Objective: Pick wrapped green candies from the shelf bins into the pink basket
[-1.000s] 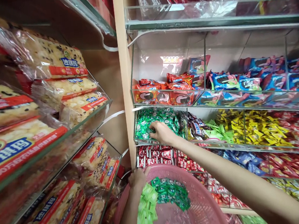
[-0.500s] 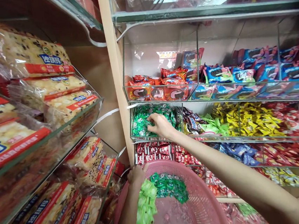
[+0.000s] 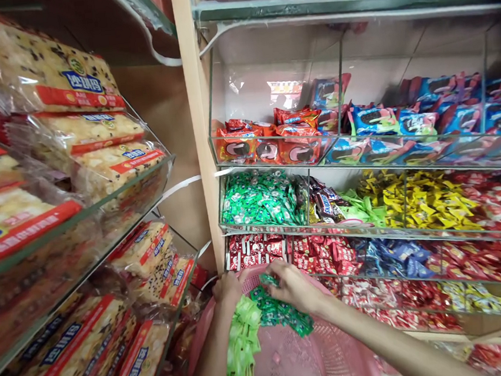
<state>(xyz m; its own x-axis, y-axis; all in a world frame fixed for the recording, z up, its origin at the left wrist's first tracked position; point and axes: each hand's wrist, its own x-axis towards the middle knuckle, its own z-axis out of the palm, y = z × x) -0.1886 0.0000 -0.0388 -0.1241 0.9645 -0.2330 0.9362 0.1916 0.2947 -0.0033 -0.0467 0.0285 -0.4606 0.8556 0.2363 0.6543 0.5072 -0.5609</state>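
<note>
A pink plastic basket (image 3: 347,344) is below me, its far rim gripped by my left hand (image 3: 227,289). Inside lie light-green wrapped candies (image 3: 243,351) along the left and dark-green wrapped candies (image 3: 289,314) at the far side. My right hand (image 3: 292,287) is over the basket just above the dark-green pile, fingers curled around some of the same green candies. Beyond it, a clear bin on the shelf is heaped with green wrapped candies (image 3: 260,199).
Glass-fronted shelves carry orange snack packs (image 3: 268,142), blue cookie packs (image 3: 374,121), yellow wrapped candies (image 3: 433,200) and red packets (image 3: 323,252). A wooden post (image 3: 200,128) stands at the corner. Large bagged pastries (image 3: 90,85) fill angled shelves close on the left.
My right hand has come down from the green candy bin on the shelf into the basket, with green candies in its fingers. The left hand stays on the rim.
</note>
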